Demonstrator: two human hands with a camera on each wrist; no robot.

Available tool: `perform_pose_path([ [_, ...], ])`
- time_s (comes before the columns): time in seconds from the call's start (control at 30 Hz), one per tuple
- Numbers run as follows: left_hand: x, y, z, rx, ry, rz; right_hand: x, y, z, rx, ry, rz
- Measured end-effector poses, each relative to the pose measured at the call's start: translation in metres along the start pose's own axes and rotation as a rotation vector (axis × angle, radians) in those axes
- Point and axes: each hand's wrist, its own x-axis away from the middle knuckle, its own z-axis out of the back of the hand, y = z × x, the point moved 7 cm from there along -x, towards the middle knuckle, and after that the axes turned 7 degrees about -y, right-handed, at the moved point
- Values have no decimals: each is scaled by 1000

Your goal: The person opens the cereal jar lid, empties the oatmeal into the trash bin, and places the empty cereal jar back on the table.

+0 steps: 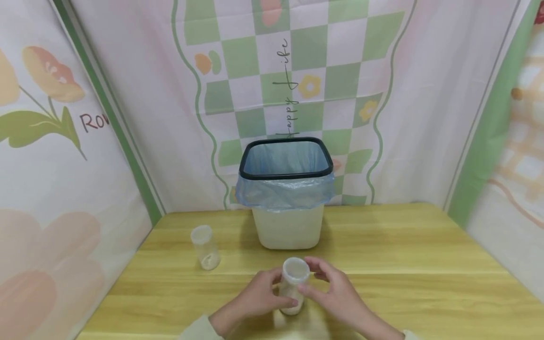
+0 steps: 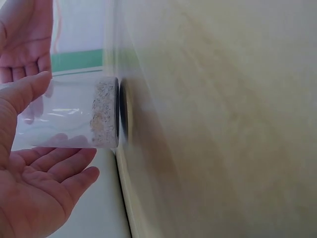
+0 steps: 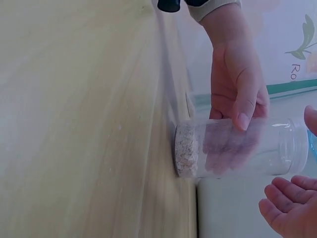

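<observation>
A clear plastic jar (image 1: 292,295) with a whitish lid (image 1: 296,268) is upright at the front of the table, its base at or just above the wood. Pale, crumbly material (image 3: 186,150) fills its bottom. My left hand (image 1: 261,293) holds the jar's body, thumb (image 3: 243,111) on the near side and fingers behind. Around the lid is my right hand (image 1: 335,293), thumb and fingers spread on either side; in the right wrist view its fingers (image 3: 290,196) stand apart from the lid. A second similar jar (image 1: 206,248), with a little pale material inside, stands to the left.
A white bin (image 1: 289,229) with a black rim (image 1: 285,177) and a blue bag liner (image 1: 284,192) stands behind the jar at the table's far side. The wooden table (image 1: 403,250) is enclosed by printed cloth curtains (image 1: 140,94) at the back and sides.
</observation>
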Motion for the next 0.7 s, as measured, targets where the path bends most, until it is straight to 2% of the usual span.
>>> perform_pose_path([
  [0.17, 3, 4, 1, -82, 21, -1, 1, 2, -4, -99, 10, -66],
  [0.5, 6, 15, 1, -241, 111, -65, 3, 6, -11, -361, 66, -159],
  [0.63, 8, 24, 1, -338, 154, -125, 3, 7, -13, -450, 122, -182],
  [0.7, 9, 29, 1, -394, 184, -163, 4, 8, -13, -458, 155, -195],
])
